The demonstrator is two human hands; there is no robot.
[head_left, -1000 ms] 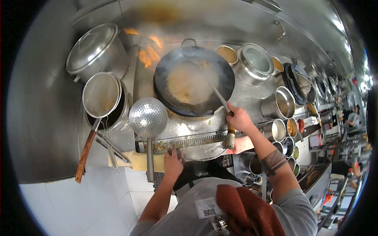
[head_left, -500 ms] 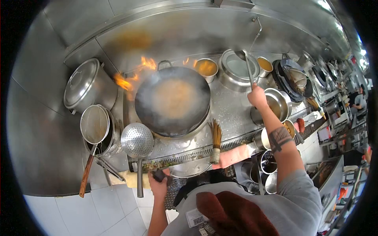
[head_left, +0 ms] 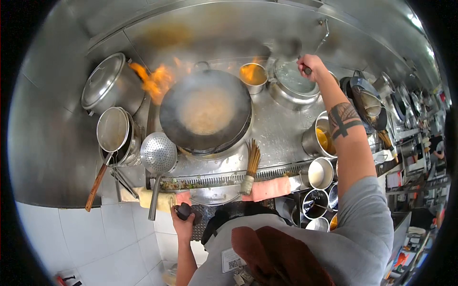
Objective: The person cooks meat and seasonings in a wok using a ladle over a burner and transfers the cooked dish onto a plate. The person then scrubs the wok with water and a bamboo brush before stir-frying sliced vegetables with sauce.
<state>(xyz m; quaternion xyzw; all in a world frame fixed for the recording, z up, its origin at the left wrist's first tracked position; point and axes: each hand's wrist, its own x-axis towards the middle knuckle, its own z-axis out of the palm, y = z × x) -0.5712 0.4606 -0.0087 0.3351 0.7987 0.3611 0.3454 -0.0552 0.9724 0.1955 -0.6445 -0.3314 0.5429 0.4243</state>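
Observation:
My right hand (head_left: pixel 311 66) is raised at the back, closed on the handle of a ladle (head_left: pixel 291 47), whose bowl is blurred by motion near the back wall. Below it stands a steel pot (head_left: pixel 291 101) of clear liquid. Low on the left, my left hand (head_left: pixel 182 226) is wrapped around a dark, rounded, knob-like piece (head_left: pixel 183 210) at the stove's front edge. A black wok (head_left: pixel 172 117) sits on the burner with steaming, pale brownish contents. Flames (head_left: pixel 157 82) rise at its back left. No tool is in the wok.
Left of the wok are a lidded stockpot (head_left: pixel 107 83), a wood-handled strainer (head_left: pixel 112 129) and a perforated skimmer (head_left: pixel 159 152). A bamboo brush (head_left: pixel 251 164) and a pink cloth (head_left: pixel 271 188) lie along the front. Orange liquid fills a small pot (head_left: pixel 253 87) and another steel pot (head_left: pixel 311 141).
My right hand has moved up and back with the ladle, which swung from above the pot toward the back wall. The flames at the wok's left have grown. The view has shifted slightly.

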